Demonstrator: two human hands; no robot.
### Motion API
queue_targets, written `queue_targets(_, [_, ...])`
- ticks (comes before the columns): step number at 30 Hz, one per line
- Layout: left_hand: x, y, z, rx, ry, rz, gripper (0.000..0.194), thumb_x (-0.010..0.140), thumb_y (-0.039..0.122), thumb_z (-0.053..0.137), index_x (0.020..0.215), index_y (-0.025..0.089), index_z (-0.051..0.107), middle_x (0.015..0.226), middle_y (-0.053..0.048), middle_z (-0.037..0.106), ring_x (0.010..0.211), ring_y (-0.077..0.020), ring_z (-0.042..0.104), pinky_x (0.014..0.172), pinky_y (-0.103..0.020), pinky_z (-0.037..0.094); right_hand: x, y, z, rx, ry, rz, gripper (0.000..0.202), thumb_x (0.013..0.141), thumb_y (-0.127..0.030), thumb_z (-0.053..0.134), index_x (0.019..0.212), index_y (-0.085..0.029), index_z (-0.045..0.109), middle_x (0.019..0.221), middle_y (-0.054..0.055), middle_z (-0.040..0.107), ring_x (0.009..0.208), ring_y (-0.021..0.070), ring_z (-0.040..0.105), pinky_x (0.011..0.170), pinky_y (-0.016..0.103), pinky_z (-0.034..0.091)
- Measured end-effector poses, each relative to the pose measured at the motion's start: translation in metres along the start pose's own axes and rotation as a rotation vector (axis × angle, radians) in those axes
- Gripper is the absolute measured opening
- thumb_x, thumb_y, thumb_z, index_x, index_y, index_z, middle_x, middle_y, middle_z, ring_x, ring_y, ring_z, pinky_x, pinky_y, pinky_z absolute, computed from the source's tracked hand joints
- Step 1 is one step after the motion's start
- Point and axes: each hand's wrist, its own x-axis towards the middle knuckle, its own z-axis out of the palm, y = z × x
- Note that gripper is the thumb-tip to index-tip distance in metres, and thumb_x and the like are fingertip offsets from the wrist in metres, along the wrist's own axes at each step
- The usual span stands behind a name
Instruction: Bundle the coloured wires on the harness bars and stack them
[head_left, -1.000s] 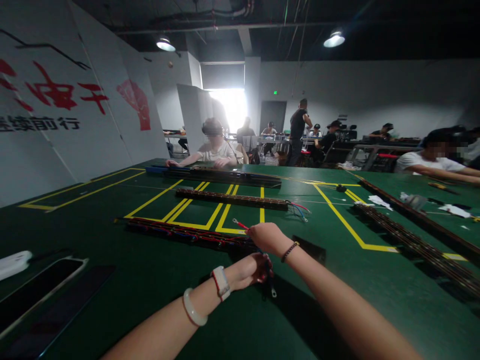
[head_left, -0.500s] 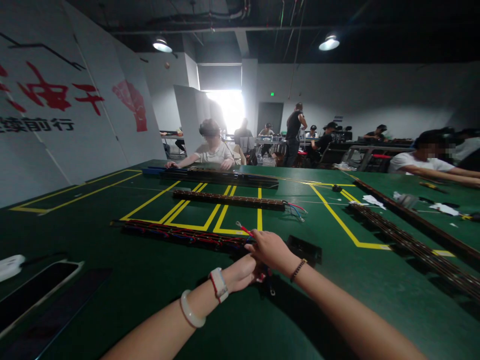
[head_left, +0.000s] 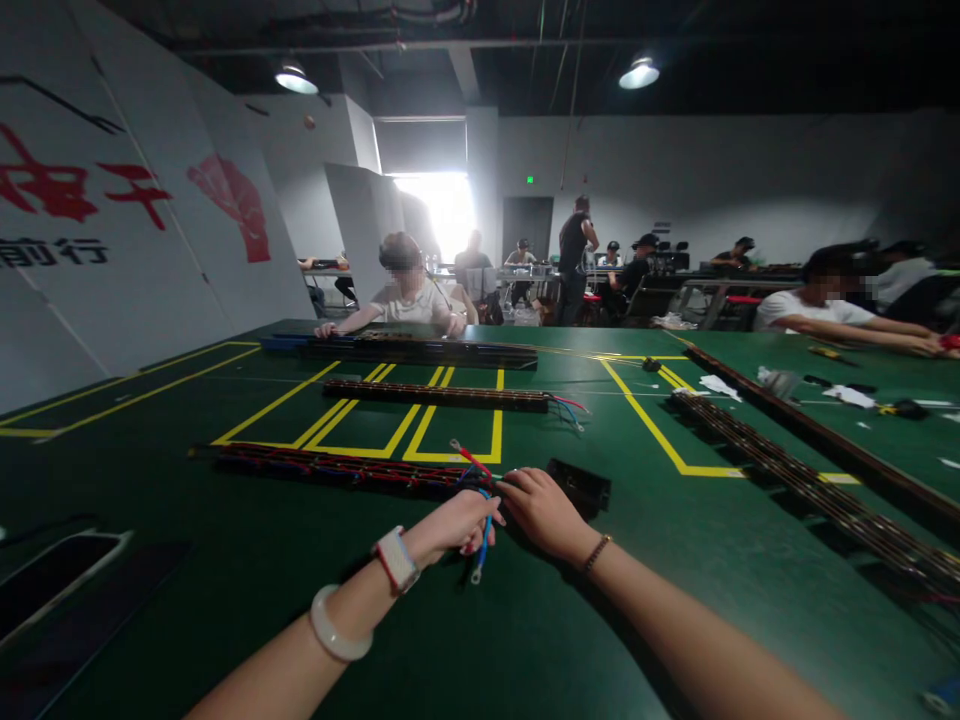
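My left hand (head_left: pixel 463 522) is closed at the right end of a long dark bar (head_left: pixel 337 468) laced with red and blue wires. A blue cable (head_left: pixel 484 552) with a ring terminal runs across its fingertips and hangs down toward me. Close beside it, my right hand (head_left: pixel 541 508) has its fingers pinched together, on something too small to make out; a thin greenish bit shows at the fingertips. A short red cable (head_left: pixel 472 460) with a ring terminal sticks up to the left, just beyond both hands. Behind my right hand lies a black rectangular piece (head_left: pixel 581 487).
A second bar (head_left: pixel 442 394) with wire ends lies farther off on the green table (head_left: pixel 360 620). Long dark bars (head_left: pixel 810 470) stretch along the right side. A person (head_left: pixel 409 290) sits across the table. At the left lies a dark flat panel (head_left: pixel 97 620).
My hands have drawn slightly apart; the right no longer overlaps the left. The blue cable now hangs in front of the left hand, and more of the red cable shows. The view has shifted right.
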Motion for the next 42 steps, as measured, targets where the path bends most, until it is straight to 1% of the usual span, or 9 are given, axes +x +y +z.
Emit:
queue_targets(8, [-0.011, 0.015, -0.004, 0.814, 0.195, 0.028, 0.018, 0.084, 0.03, 0.046, 0.076, 0.016, 0.055, 0.067, -0.003, 0.06, 0.056, -0.0135, 0.054, 0.058, -0.025, 0.037, -0.004, 0.0, 0.002, 0.009, 0.012, 0.009, 0.029, 0.092, -0.023, 0.049, 0.12, -0.019, 0.058, 0.112, 0.01, 0.058, 0.105, 0.0198, 0.05, 0.094, 0.035, 0.042])
queue_targets(14, [-0.011, 0.009, -0.004, 0.633, 0.185, -0.014, 0.042, 0.087, 0.052, 0.036, 0.072, 0.016, 0.051, 0.057, -0.001, 0.054, 0.046, -0.0127, 0.049, 0.05, -0.023, 0.035, -0.002, -0.002, -0.002, 0.039, -0.011, 0.015, 0.029, 0.092, -0.023, 0.047, 0.119, -0.019, 0.058, 0.111, 0.01, 0.058, 0.104, 0.0199, 0.05, 0.094, 0.036, 0.041])
queue_targets(19, [-0.016, 0.004, -0.009, 0.684, 0.569, 0.263, 0.033, 0.086, 0.049, 0.042, 0.079, 0.018, 0.051, 0.072, -0.004, 0.059, 0.066, -0.0173, 0.057, 0.06, -0.026, 0.039, -0.002, -0.002, -0.001, 0.062, -0.008, 0.045, 0.029, 0.092, -0.019, 0.046, 0.118, -0.019, 0.057, 0.111, 0.009, 0.059, 0.104, 0.0203, 0.051, 0.093, 0.036, 0.041])
queue_targets(22, [-0.017, -0.001, -0.006, 0.683, 0.66, 0.411, 0.025, 0.087, 0.04, 0.043, 0.096, 0.018, 0.051, 0.091, -0.008, 0.061, 0.085, -0.0206, 0.059, 0.075, -0.031, 0.045, -0.002, -0.001, 0.001, 0.077, 0.003, 0.055, 0.029, 0.092, -0.017, 0.045, 0.118, -0.019, 0.057, 0.111, 0.009, 0.059, 0.103, 0.02, 0.051, 0.093, 0.035, 0.041])
queue_targets(29, [-0.014, -0.016, 0.01, 0.746, 0.556, 0.506, 0.05, 0.091, 0.035, 0.038, 0.135, 0.012, 0.033, 0.135, -0.015, 0.044, 0.129, -0.0234, 0.038, 0.109, -0.041, 0.031, 0.0, -0.002, -0.001, 0.249, 0.037, 0.114, 0.03, 0.09, -0.013, 0.042, 0.116, -0.016, 0.057, 0.112, 0.01, 0.059, 0.104, 0.0196, 0.052, 0.094, 0.036, 0.041])
queue_targets(33, [-0.016, -0.016, 0.012, 0.795, 0.447, 0.509, 0.059, 0.091, 0.043, 0.038, 0.141, 0.013, 0.028, 0.144, -0.013, 0.035, 0.136, -0.0239, 0.028, 0.114, -0.043, 0.024, 0.009, 0.006, -0.01, 0.571, 0.071, 0.334, 0.029, 0.09, -0.014, 0.04, 0.11, -0.017, 0.059, 0.108, 0.009, 0.062, 0.101, 0.0169, 0.057, 0.093, 0.033, 0.044])
queue_targets(37, [-0.021, -0.012, 0.012, 0.855, 0.402, 0.594, 0.054, 0.092, 0.042, 0.037, 0.141, 0.021, 0.033, 0.147, -0.009, 0.032, 0.137, -0.0241, 0.025, 0.115, -0.046, 0.018, 0.021, 0.021, -0.036, 0.824, 0.148, 0.544, 0.031, 0.095, -0.031, 0.033, 0.109, -0.017, 0.057, 0.106, 0.008, 0.064, 0.1, 0.0174, 0.06, 0.093, 0.035, 0.045])
queue_targets(40, [-0.02, -0.012, 0.012, 0.924, 0.362, 0.615, 0.051, 0.092, 0.04, 0.037, 0.141, 0.025, 0.035, 0.15, -0.006, 0.026, 0.139, -0.0256, 0.02, 0.115, -0.049, 0.015, 0.027, 0.022, -0.066, 0.87, 0.157, 0.469, 0.038, 0.096, -0.041, 0.032, 0.115, -0.017, 0.055, 0.112, 0.009, 0.062, 0.106, 0.0177, 0.058, 0.096, 0.035, 0.043])
queue_targets(42, [-0.018, -0.013, 0.011, 0.955, 0.344, 0.606, 0.049, 0.092, 0.039, 0.039, 0.139, 0.029, 0.037, 0.151, -0.005, 0.025, 0.139, -0.0269, 0.018, 0.114, -0.051, 0.015, 0.028, 0.014, -0.082, 0.785, 0.066, 0.348, 0.036, 0.093, -0.044, 0.041, 0.116, -0.019, 0.056, 0.116, 0.007, 0.061, 0.11, 0.0182, 0.056, 0.097, 0.035, 0.042])
